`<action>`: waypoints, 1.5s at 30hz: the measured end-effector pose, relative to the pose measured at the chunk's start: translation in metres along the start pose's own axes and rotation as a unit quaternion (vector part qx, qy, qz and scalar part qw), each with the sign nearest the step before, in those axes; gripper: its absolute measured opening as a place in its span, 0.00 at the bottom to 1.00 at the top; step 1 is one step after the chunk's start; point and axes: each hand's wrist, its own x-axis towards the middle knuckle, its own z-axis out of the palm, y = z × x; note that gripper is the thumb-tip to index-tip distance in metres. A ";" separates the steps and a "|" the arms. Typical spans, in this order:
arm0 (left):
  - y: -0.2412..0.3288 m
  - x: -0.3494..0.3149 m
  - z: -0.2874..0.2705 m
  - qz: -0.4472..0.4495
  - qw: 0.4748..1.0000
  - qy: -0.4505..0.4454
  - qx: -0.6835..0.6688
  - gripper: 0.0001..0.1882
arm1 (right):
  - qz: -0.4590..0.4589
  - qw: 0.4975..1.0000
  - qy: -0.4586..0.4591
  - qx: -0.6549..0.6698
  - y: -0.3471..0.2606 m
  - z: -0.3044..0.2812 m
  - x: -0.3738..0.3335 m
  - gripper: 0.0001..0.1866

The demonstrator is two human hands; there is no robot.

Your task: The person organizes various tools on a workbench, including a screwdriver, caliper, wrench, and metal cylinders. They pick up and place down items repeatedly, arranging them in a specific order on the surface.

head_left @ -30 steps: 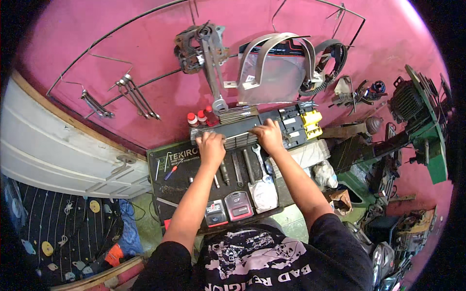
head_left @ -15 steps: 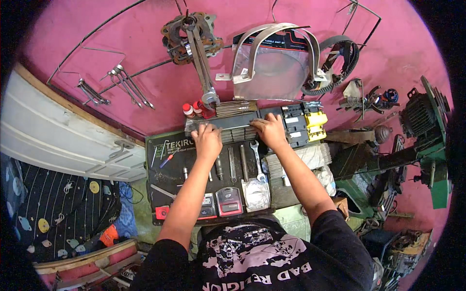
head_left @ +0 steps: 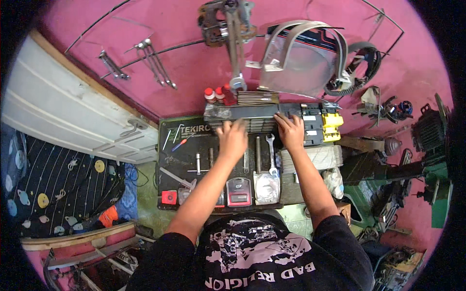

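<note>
I'm seeing both hands, left [head_left: 233,138] and right [head_left: 290,131], gripping the long case [head_left: 257,116] over the tool mat [head_left: 167,160]; wrenches [head_left: 264,155] lying unpicked, work looking early.

Even daylight is filling the frame; edges are bending into black fisheye rim; left hand [head_left: 232,138] is blurring slightly.

2 hands [head_left: 232,139], 2 red-capped bottles [head_left: 215,94]
</note>
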 end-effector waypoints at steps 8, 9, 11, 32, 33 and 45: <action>-0.058 -0.165 -0.009 -0.101 0.988 -0.098 -0.055 0.20 | 0.103 0.981 -0.093 0.136 -0.136 0.018 -0.115 0.30; -0.075 -0.178 -0.012 -0.134 0.983 -0.115 -0.052 0.20 | 0.113 0.974 -0.119 0.156 -0.154 0.023 -0.124 0.29; -0.121 -0.202 -0.017 -0.182 0.975 -0.129 -0.020 0.18 | 0.107 0.964 -0.166 0.180 -0.188 0.037 -0.128 0.28; -0.407 -0.145 0.012 -0.193 0.940 -0.134 0.246 0.09 | -0.162 0.939 -0.302 -0.014 -0.415 0.326 0.085 0.14; -0.409 -0.145 0.011 -0.193 0.942 -0.135 0.241 0.09 | -0.182 0.943 -0.278 -0.021 -0.413 0.327 0.086 0.13; -0.312 -0.210 -0.089 -0.252 0.952 -0.169 -0.035 0.09 | -0.327 0.903 -0.246 0.133 -0.351 0.206 0.015 0.17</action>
